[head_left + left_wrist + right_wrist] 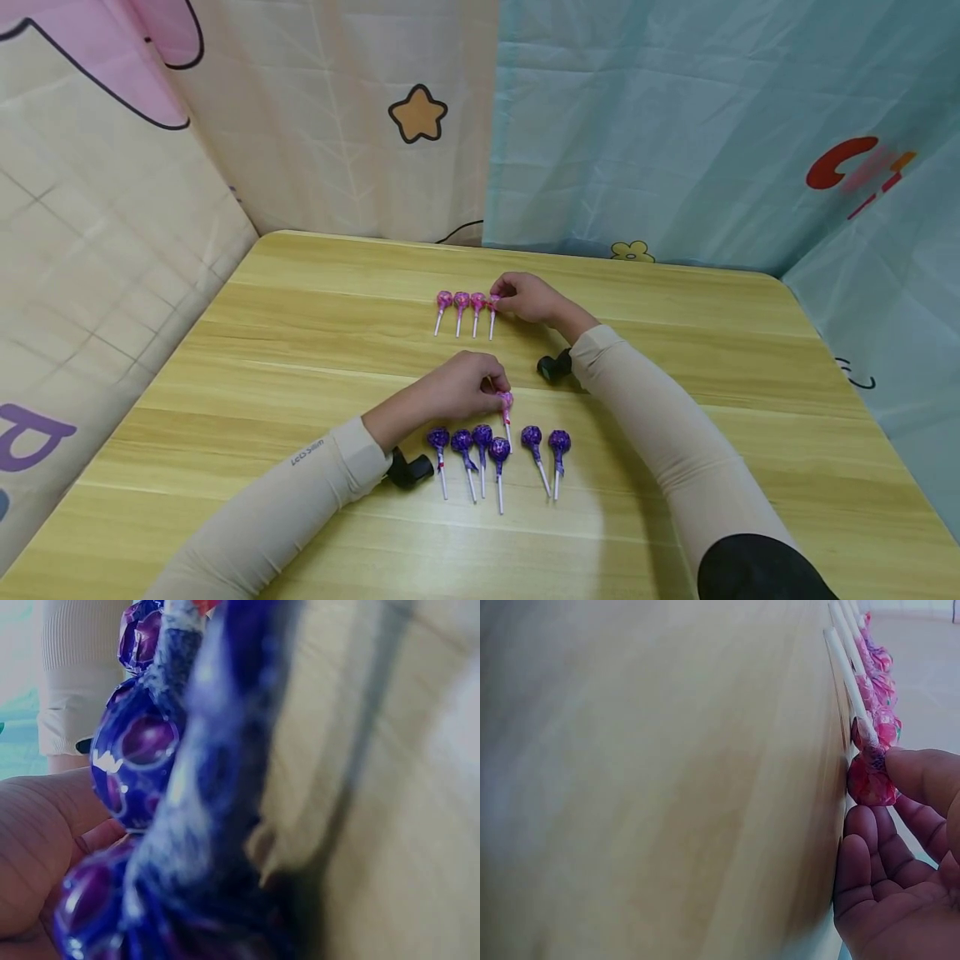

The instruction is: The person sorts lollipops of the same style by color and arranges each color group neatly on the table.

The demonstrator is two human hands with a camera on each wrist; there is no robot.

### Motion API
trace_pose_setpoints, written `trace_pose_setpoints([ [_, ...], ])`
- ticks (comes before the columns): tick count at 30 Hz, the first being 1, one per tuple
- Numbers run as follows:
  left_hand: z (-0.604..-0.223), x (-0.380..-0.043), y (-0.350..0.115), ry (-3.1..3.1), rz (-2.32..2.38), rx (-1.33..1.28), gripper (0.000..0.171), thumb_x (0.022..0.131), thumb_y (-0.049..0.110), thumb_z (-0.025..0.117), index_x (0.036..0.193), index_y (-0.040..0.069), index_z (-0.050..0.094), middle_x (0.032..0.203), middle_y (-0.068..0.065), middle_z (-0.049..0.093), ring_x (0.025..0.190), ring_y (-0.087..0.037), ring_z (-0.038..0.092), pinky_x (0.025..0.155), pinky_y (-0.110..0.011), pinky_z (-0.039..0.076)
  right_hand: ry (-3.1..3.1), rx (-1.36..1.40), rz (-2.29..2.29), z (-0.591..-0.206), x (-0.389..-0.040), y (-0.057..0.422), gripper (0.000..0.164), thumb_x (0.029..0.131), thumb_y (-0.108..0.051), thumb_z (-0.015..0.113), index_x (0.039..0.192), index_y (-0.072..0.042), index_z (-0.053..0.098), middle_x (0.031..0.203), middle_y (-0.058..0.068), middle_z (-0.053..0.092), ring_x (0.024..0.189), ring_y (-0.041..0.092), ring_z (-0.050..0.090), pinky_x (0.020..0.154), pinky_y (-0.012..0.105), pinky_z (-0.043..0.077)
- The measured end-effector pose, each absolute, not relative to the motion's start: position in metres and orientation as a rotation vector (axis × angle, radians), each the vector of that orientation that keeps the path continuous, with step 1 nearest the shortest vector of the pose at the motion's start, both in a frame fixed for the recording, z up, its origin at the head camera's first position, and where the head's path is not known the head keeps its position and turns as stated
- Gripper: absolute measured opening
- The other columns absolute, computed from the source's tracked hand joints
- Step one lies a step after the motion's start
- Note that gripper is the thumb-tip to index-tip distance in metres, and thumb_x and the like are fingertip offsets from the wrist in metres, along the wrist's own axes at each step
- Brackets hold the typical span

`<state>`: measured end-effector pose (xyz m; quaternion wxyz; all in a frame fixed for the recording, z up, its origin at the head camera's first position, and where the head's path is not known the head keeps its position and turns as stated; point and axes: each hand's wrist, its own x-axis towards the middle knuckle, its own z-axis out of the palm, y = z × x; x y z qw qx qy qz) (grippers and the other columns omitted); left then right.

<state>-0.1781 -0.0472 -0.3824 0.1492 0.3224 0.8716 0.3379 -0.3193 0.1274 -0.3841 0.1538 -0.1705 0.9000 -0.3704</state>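
Observation:
In the head view a row of pink-wrapped lollipops (461,300) lies toward the back of the table, sticks pointing to the front. My right hand (527,297) pinches the rightmost one by its candy end; the right wrist view shows the thumb and fingers at that pink lollipop (871,780). My left hand (468,387) grips another pink lollipop (507,402) by its head, over the front group. Several purple-wrapped lollipops (498,451) lie in a loose row below it. Close purple lollipops (139,761) hide most of the left fingers in the left wrist view.
The wooden table (315,333) carries both groups. A black wrist camera (409,469) sits under the left wrist, another black camera (553,367) under the right. Printed curtains (420,183) hang behind and beside the table.

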Motion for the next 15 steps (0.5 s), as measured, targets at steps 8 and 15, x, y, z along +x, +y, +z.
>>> trace_pose_setpoints([
  [8, -0.3818, -0.1750, -0.0458, 2.500, 0.973, 0.911, 0.005, 0.091, 0.014, 0.073, 0.089, 0.011, 0.070, 0.086, 0.005, 0.063, 0.078, -0.010, 0.058, 0.072, -0.025, 0.051, 2.570, -0.499, -1.082, -0.3847, -0.3158, 0.1290, 0.020, 0.097, -0.012, 0.064, 0.115, -0.004, 0.062, 0.108, 0.011, 0.060, 0.093, 0.023, 0.051, 0.080, 0.031, 0.044],
  [15, -0.3823, -0.1740, -0.0438, 2.508, 0.962, 0.904, 0.004, 0.091, 0.013, 0.073, 0.088, 0.013, 0.070, 0.086, 0.005, 0.062, 0.079, -0.009, 0.059, 0.072, -0.025, 0.051, 2.563, -0.509, -1.100, -0.3842, -0.3151, 0.1311, 0.022, 0.096, -0.011, 0.065, 0.116, -0.003, 0.061, 0.109, 0.012, 0.060, 0.095, 0.023, 0.051, 0.081, 0.032, 0.044],
])
